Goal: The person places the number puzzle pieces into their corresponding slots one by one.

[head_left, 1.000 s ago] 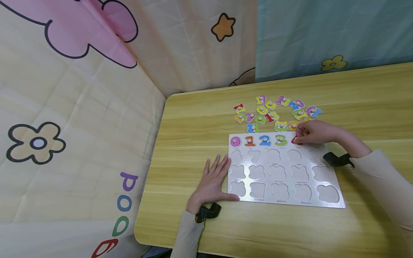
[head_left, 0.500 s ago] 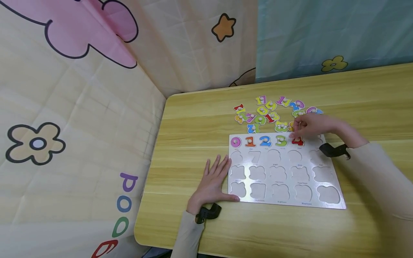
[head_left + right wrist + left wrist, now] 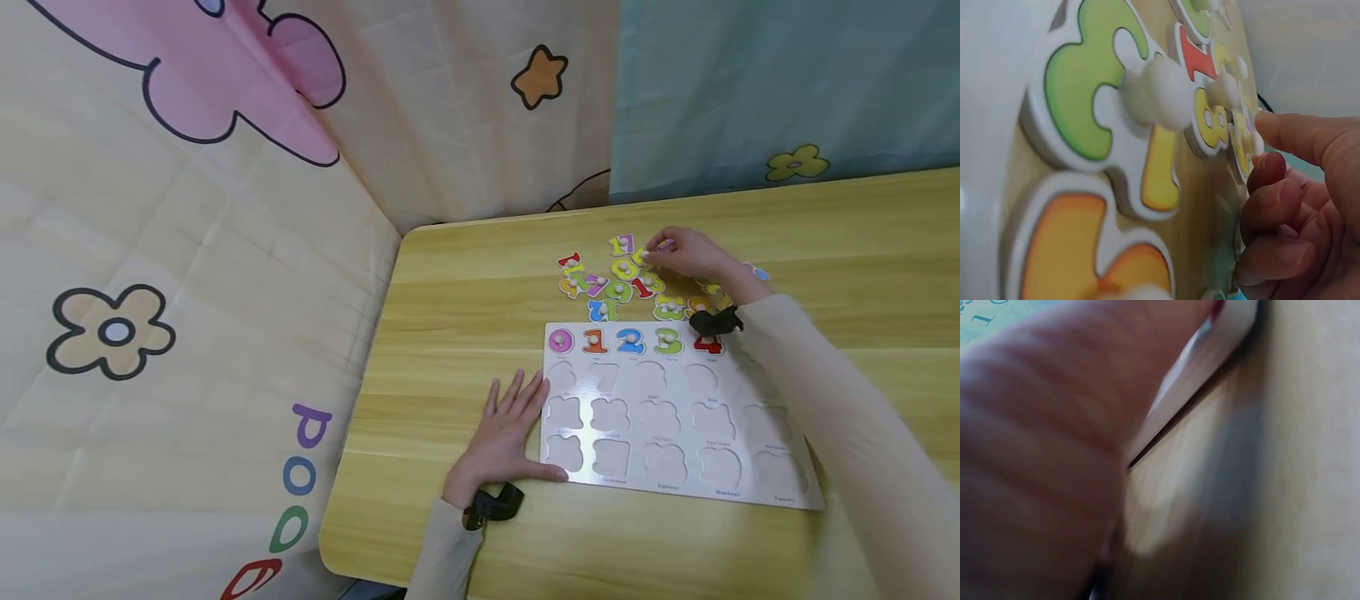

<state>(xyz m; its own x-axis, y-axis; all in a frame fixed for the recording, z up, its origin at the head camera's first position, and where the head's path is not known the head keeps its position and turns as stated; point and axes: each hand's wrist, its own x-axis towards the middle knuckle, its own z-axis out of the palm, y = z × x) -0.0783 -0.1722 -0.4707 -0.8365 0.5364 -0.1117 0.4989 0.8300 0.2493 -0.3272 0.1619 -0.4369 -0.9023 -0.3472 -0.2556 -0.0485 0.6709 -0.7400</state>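
A white number puzzle board (image 3: 637,487) lies on the wooden table (image 3: 465,333), with pieces 0 to 3 and a red 4 (image 3: 707,344) seated in its top row. My left hand (image 3: 504,433) lies flat on the table against the board's left edge, thumb at the lower left corner; the left wrist view shows only blurred skin (image 3: 1035,425) and the board's edge (image 3: 1210,350). My right hand (image 3: 651,254) reaches into the loose number pieces (image 3: 622,287) beyond the board. Its curled fingertips (image 3: 1269,165) pinch the white knob of a yellow piece (image 3: 1241,140).
Patterned fabric walls rise behind and left of the table. The right wrist view shows a green-and-yellow piece (image 3: 1079,94), an orange piece (image 3: 1060,250) and a red 1 (image 3: 1194,56) close by. My right sleeve (image 3: 825,417) crosses the board's right side.
My right hand left the red 4 seated in the board and moved up and left into the loose pile. The left hand has stayed put.
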